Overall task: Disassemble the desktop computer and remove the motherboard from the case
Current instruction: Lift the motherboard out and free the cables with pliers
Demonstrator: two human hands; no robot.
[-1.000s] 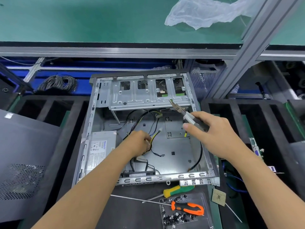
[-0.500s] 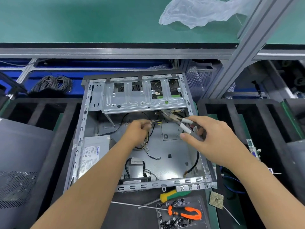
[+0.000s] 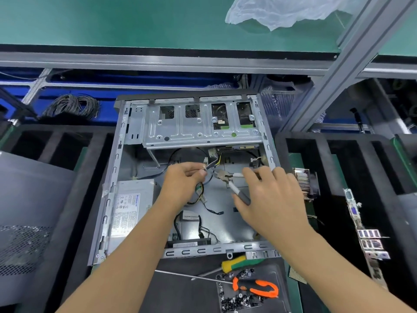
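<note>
Two hands worked inside the open computer case (image 3: 106, 213), which lay flat at the centre of the bench between black foam trays.

From the left: a grey side panel (image 3: 29, 199) rested on the left tray (image 3: 74, 152); the power supply (image 3: 130, 206) sat in the near-left corner of the case. The left hand (image 3: 182, 184) pinched a bundle of wires (image 3: 212, 166) between curled fingers, just below the drive cage (image 3: 194, 129). The right hand (image 3: 270, 199) gripped pliers (image 3: 228, 180) by the handles, the tip pointing toward the wires. The case floor showed bare metal; no motherboard could be made out in it. A heatsink (image 3: 304, 179) and an I/O plate (image 3: 365, 236) lay on the right tray (image 3: 338, 159). Near the front edge, a yellow-green screwdriver (image 3: 239, 263) and orange cutters (image 3: 257, 288) lay beside loose screws (image 3: 239, 301).
</note>
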